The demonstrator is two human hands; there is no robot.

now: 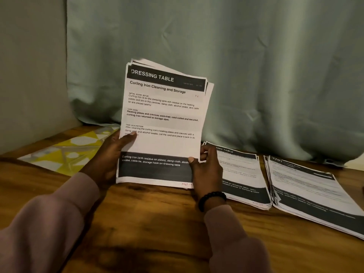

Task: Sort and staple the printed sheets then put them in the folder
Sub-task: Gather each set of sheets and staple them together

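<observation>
I hold a bundle of printed sheets (163, 123) upright, its bottom edge resting on the wooden table (157, 223). The top sheet is headed "DRESSING TABLE". My left hand (110, 154) grips the bundle's left edge with the thumb on the front. My right hand (204, 170) grips the lower right corner, thumb on the front, fingers curled round the edge. Two more piles of printed sheets lie flat to the right: a nearer pile (244, 178) and a farther pile (315, 194). A yellow and white patterned folder (67, 152) lies flat at the left. No stapler is in view.
A pale green curtain (236, 66) hangs right behind the table, touching its back edge. A plain wall (29, 75) closes the left side. Bare wood lies in front of the bundle between my sleeves.
</observation>
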